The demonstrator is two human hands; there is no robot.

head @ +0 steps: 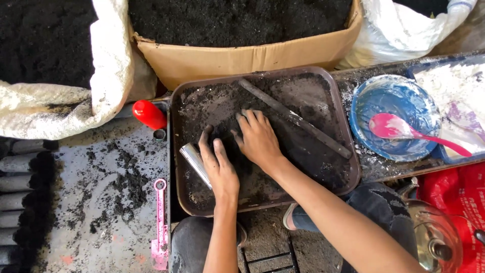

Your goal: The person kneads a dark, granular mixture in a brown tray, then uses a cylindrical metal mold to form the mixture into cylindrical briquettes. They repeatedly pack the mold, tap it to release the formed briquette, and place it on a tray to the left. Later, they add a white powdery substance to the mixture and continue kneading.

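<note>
A dark brown tray [348, 172] dusted with black powder lies in front of me. Both hands rest on a dark lump of powder in its middle. My left hand [218, 164] presses down with blackened fingers, just right of a shiny metal tube [194, 163] lying in the tray. My right hand [258, 139] lies flat, fingers spread, touching the left hand's fingertips. A long dark flat bar [298, 121] lies slanted across the tray beyond my right hand.
A cardboard box [242, 55] of black powder stands behind the tray, with white sacks [108, 65] beside it. A red cap [149, 114], a pink tool [160, 222], a blue bowl [394, 103] with a pink spoon [399, 129] and dark tubes [20, 187] surround it.
</note>
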